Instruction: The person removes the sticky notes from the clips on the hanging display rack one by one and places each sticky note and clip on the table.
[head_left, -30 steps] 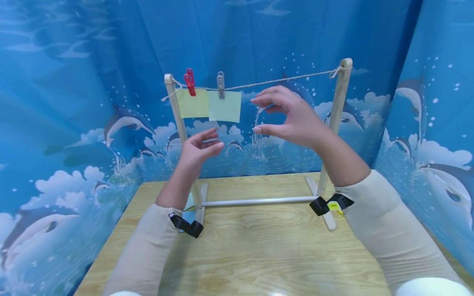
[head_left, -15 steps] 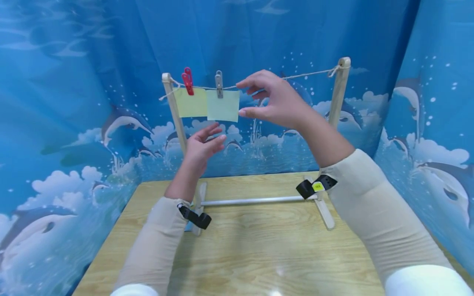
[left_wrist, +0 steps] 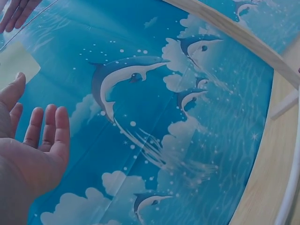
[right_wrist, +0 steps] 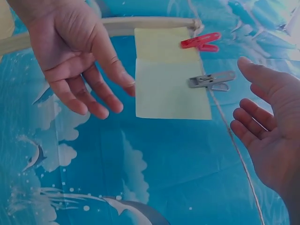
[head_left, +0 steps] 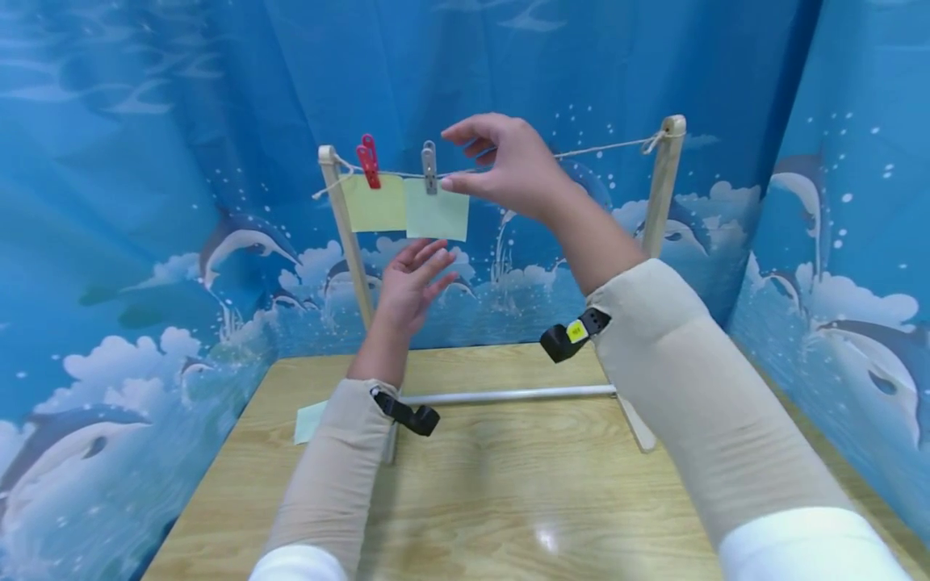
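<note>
A grey clothespin (head_left: 429, 168) clips a pale green paper (head_left: 438, 211) to a string (head_left: 596, 148). Left of it, a red clothespin (head_left: 369, 161) holds a yellow paper (head_left: 375, 203) on the same string. My right hand (head_left: 512, 165) is just right of the grey clothespin, thumb and fingers spread apart, gripping nothing; the right wrist view shows a gap between the thumb and the clothespin (right_wrist: 213, 79). Under the pale green paper is my left hand (head_left: 414, 286), palm up with loose fingers. In the right wrist view its thumb is close to the paper's lower edge; I cannot tell whether they touch.
The string is tied between two wooden posts (head_left: 663, 190), joined low down by a white rod (head_left: 508, 395). A light blue-green paper (head_left: 309, 421) lies on the wooden table (head_left: 494, 492) beside my left sleeve. A blue dolphin-print curtain (head_left: 581, 48) hangs behind.
My right hand has moved left and up, to beside the grey clothespin. My left hand has shifted slightly right and up, beneath the pale green paper. Clothespins and hanging papers stay in place.
</note>
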Tool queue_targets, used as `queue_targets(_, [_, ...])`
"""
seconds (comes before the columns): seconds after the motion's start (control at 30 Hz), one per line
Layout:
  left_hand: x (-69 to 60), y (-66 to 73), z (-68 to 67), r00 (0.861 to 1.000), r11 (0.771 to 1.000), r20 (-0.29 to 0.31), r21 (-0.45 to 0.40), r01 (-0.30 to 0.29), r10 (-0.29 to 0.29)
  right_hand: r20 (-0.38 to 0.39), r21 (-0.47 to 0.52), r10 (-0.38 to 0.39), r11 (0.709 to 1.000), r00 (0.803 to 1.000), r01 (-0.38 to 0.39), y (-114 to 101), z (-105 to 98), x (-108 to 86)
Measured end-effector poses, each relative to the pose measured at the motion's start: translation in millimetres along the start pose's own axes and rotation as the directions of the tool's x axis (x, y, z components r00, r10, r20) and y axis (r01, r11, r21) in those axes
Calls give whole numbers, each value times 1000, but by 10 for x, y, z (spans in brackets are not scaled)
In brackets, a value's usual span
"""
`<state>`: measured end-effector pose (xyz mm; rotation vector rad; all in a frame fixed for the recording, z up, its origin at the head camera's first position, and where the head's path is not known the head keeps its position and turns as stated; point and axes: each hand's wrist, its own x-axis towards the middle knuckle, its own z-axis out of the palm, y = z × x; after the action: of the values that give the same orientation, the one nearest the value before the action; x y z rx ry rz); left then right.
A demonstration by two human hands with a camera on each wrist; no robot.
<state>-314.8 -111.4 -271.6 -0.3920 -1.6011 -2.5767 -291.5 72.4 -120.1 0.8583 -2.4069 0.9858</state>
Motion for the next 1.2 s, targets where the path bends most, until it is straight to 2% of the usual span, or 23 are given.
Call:
queue_targets(0.17, [3, -25, 41, 999, 996, 26, -84, -27, 29, 22, -2, 62, 998, 998, -62, -46, 40, 159])
queue_targets(0.33, [6, -49, 81, 999, 989, 7, -145, -41, 42, 69, -13, 101, 995, 992, -101, -56, 103, 286])
queue_targets(0.5, [18, -77, 131, 999, 978, -1, -202, -46, 47, 87, -25, 112, 994, 990, -111, -60, 147, 315])
queue_targets(0.7, [37, -103, 180, 996, 956, -41, -280, -88, 80, 66, 24, 96, 995, 993, -98, -62, 160, 297])
queue_targets(0.97, [13, -106, 165, 983, 948, -142, -281, -151, 114, 20, 138, 116, 983, 993, -118, -44, 158, 254])
queue_targets(1.2, [-18, -79, 167, 982, 944, -138, -289, -161, 125, -40, 161, 78, 984, 996, -70, -29, 146, 219])
